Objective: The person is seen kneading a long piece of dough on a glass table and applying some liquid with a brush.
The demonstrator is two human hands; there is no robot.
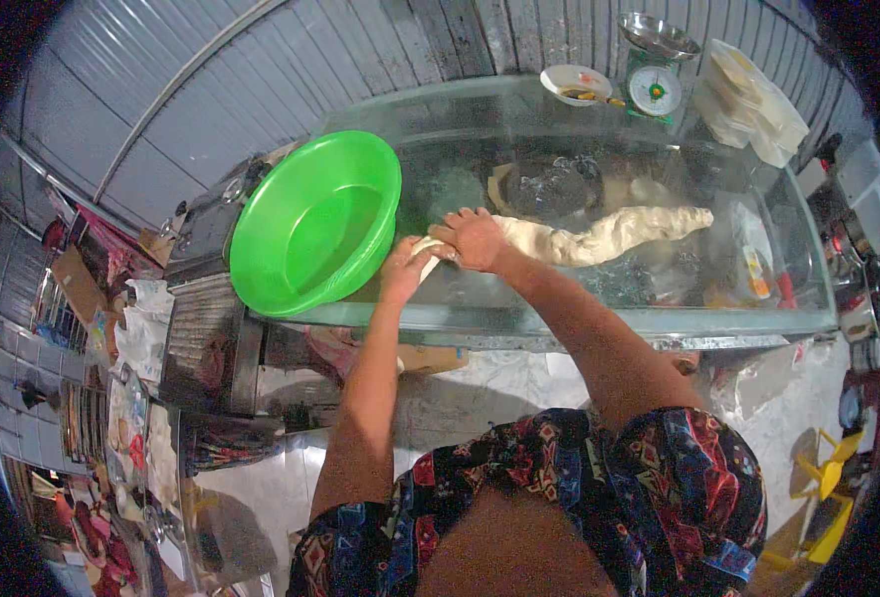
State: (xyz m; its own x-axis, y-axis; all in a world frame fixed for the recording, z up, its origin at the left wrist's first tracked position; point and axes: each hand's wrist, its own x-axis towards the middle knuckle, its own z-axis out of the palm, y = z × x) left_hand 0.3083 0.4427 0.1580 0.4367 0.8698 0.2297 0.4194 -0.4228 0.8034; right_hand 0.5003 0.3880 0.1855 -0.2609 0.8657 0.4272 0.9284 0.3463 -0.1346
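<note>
A long pale roll of dough lies across the glass counter top. My right hand presses down on its left end with the fingers curled over it. My left hand grips the very tip of the same end, just below and left of the right hand. Both forearms reach up from the lower edge. A bright green plastic basin stands empty on the counter immediately left of my hands.
At the counter's far edge stand a green kitchen scale with a metal pan, a small white bowl and a stack of white foam containers. Corrugated metal wall behind. Cluttered shelves and bags at the left; yellow object at lower right.
</note>
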